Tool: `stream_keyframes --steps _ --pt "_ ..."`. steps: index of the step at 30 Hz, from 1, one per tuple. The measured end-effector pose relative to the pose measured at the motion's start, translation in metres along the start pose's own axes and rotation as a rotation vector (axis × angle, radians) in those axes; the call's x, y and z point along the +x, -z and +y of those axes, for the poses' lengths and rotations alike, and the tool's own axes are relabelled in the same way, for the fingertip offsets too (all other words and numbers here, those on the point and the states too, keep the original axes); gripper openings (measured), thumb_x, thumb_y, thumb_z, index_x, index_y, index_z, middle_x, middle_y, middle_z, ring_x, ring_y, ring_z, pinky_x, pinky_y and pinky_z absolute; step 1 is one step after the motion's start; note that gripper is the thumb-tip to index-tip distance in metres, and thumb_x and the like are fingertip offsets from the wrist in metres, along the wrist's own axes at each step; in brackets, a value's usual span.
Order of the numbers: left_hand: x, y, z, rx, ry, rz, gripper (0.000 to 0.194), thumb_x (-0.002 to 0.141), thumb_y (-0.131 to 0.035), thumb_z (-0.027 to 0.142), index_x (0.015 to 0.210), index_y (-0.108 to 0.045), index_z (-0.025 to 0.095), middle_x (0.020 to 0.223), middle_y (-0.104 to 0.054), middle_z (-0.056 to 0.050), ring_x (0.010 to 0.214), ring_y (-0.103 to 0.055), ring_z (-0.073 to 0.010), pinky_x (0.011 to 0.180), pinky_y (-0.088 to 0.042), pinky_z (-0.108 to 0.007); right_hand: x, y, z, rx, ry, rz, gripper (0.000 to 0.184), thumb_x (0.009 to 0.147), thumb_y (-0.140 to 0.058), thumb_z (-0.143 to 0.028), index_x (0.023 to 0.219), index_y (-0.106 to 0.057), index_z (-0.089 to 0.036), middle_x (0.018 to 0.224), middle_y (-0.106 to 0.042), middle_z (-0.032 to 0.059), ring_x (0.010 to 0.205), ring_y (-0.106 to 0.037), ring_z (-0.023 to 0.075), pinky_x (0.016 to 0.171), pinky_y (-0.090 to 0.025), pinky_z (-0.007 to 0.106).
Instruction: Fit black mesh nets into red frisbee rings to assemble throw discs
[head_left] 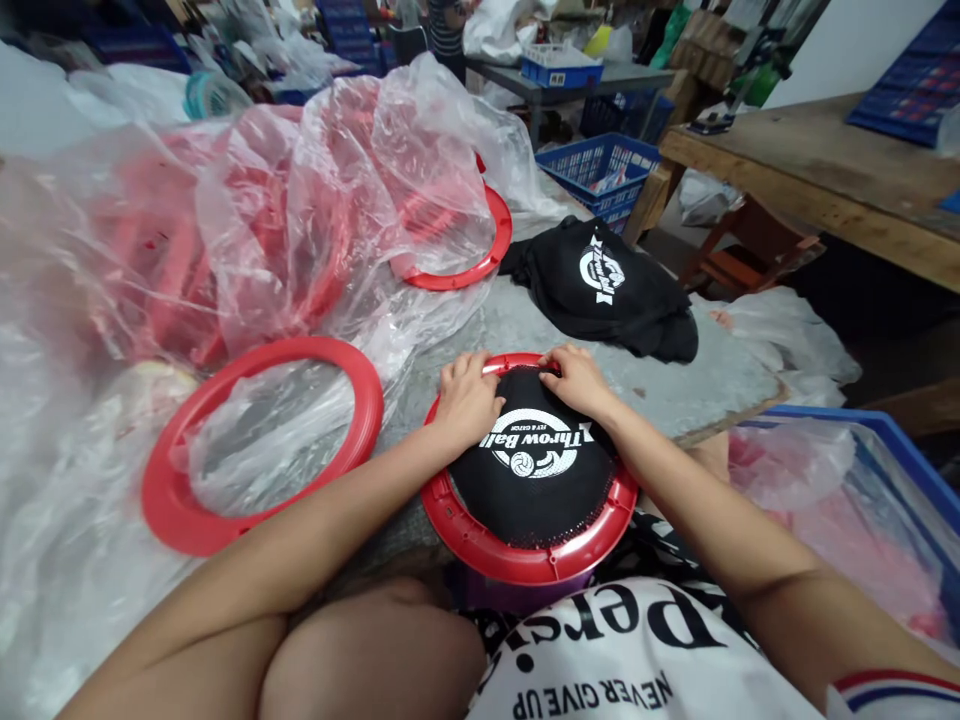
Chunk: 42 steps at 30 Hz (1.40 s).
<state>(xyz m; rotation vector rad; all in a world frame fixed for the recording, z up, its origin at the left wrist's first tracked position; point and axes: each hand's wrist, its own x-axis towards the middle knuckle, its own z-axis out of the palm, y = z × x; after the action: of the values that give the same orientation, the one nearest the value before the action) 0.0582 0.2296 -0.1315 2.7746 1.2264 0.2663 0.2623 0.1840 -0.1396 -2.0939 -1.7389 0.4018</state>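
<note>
A red plastic ring (525,565) lies in front of me, with a round black mesh fabric (540,510) printed "Throw Ball" spread across its opening. My left hand (469,398) curls over the ring's far left rim, thumb on the fabric. At the far right rim, my right hand (577,382) bends its fingers round the fabric's edge and the ring. Their fingertips are partly hidden. A second red ring (356,400) rests to the left on clear plastic. Beyond my hands sits a pile of black printed fabric (622,290).
Clear plastic bags (300,200) full of red rings cover the table's left side, and another red ring (495,240) pokes out. A blue crate (840,412) with plastic-wrapped contents stands at right. A blue basket (600,160) and a wooden table (810,150) are farther back.
</note>
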Motion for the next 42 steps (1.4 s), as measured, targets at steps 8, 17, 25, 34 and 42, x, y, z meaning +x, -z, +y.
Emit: stream_keyframes --steps 8,17,25,34,42 --pt "0.018 0.003 -0.001 -0.264 0.214 -0.040 0.007 0.080 -0.071 0.022 0.082 -0.064 0.021 0.137 -0.058 -0.007 0.132 -0.045 -0.0315 0.108 -0.039 -0.048 0.001 -0.001 0.003 0.009 0.004 0.002 0.021 0.088 -0.062 -0.022 0.107 -0.070 -0.018 0.113 -0.066 0.0105 0.106 -0.055 0.0278 0.101 -0.041 0.041" --pt "0.028 0.004 -0.005 -0.429 0.265 -0.028 0.006 0.082 -0.067 0.023 0.078 -0.063 0.021 0.128 -0.064 -0.010 0.127 -0.049 -0.0341 0.107 -0.039 -0.054 0.001 0.001 0.003 0.013 -0.011 -0.020 0.021 0.089 -0.061 -0.024 0.107 -0.070 -0.019 0.111 -0.066 0.0107 0.108 -0.055 0.0281 0.101 -0.042 0.041" --pt "0.030 -0.010 -0.015 -0.599 0.314 0.050 0.008 0.077 -0.069 0.018 0.071 -0.064 0.020 0.124 -0.066 -0.007 0.123 -0.056 -0.0271 0.112 -0.039 -0.047 0.031 0.021 -0.029 -0.004 0.145 -0.113 0.027 0.086 -0.066 -0.025 0.112 -0.071 -0.018 0.126 -0.064 0.0134 0.120 -0.052 0.0323 0.104 -0.040 0.042" --pt "0.032 -0.019 -0.019 -0.653 0.302 0.107 0.007 0.077 -0.068 0.017 0.070 -0.065 0.019 0.119 -0.068 -0.009 0.118 -0.060 -0.0247 0.111 -0.040 -0.043 0.050 -0.017 -0.021 0.257 0.173 -0.193 0.002 0.077 -0.070 -0.016 0.079 -0.070 -0.017 0.100 -0.072 0.0034 0.092 -0.061 0.0171 0.085 -0.044 0.026" --pt "0.032 -0.022 -0.021 -0.719 0.330 0.127 0.010 0.077 -0.064 0.016 0.069 -0.067 0.019 0.115 -0.070 -0.008 0.113 -0.062 -0.0230 0.109 -0.043 -0.040 0.048 -0.022 -0.018 0.325 0.134 -0.154 0.001 0.078 -0.070 -0.019 0.079 -0.070 -0.019 0.095 -0.070 0.0011 0.085 -0.059 0.0149 0.077 -0.043 0.024"
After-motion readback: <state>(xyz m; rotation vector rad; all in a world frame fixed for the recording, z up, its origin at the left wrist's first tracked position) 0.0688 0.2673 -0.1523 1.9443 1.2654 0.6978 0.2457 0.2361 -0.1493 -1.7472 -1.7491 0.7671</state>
